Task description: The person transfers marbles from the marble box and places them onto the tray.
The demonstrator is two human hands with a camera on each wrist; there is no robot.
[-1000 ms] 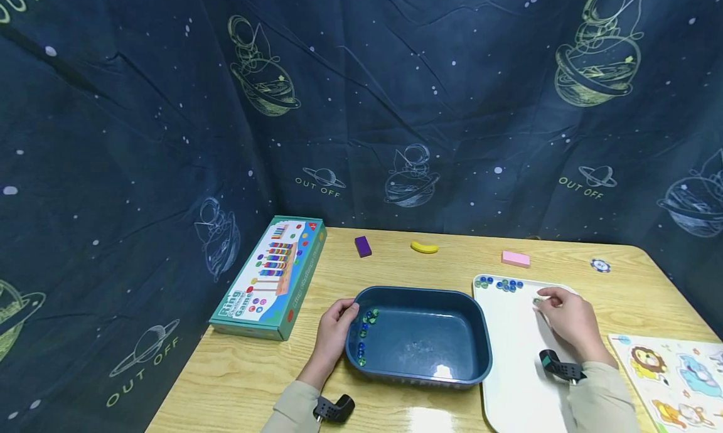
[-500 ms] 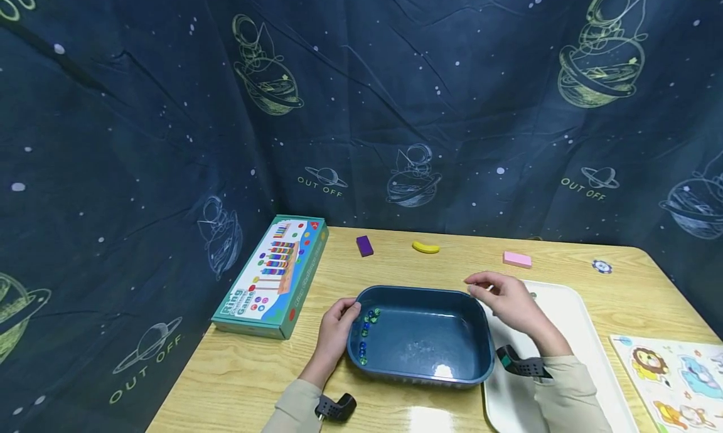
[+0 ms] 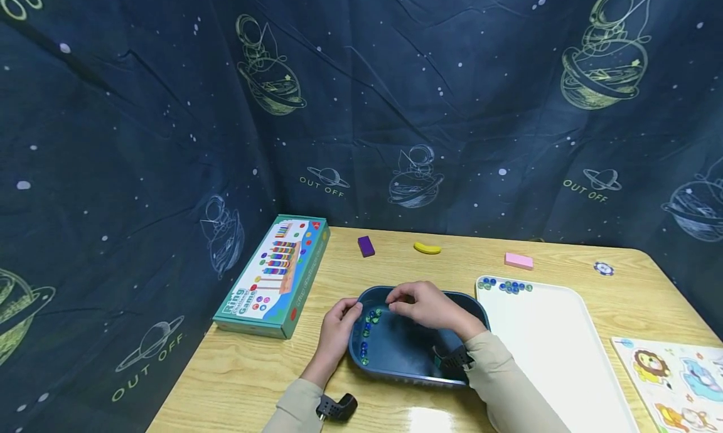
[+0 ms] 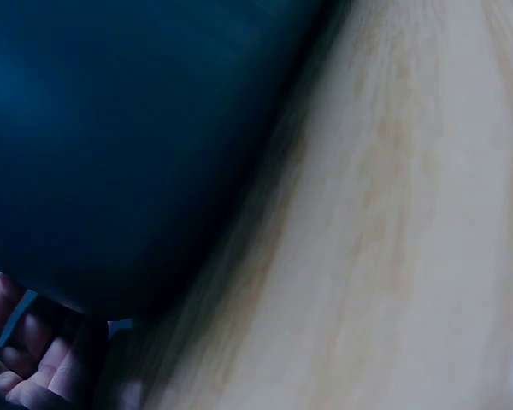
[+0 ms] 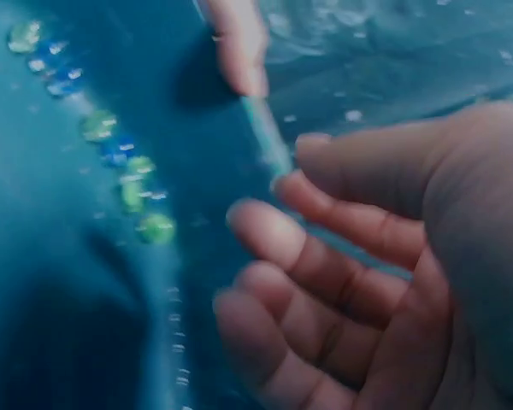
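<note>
My left hand (image 3: 334, 332) grips the left rim of the dark blue basin (image 3: 418, 378), thumb over the edge and fingers outside. Inside, green and blue glass marbles (image 3: 366, 332) lie in a row along the left wall. Over the basin hangs my right hand (image 3: 426, 304), fingertips just right of the upper marbles. In the right wrist view nothing shows between its thumb and loosely bent fingers (image 5: 274, 235); the marbles (image 5: 98, 126) lie apart from them. More marbles (image 3: 511, 287) sit along the far edge of the white tray (image 3: 553, 351).
A ring game box (image 3: 273, 276) lies at the left. Along the back are a purple block (image 3: 366, 246), a toy banana (image 3: 427, 248), a pink block (image 3: 518, 261) and a poker chip (image 3: 604, 268). An animal picture board (image 3: 672, 383) lies at the right.
My right hand has let go of a green marble on the tray and moved left over the basin. That marble has come to rest beside the others. The left hand stays on the rim.
</note>
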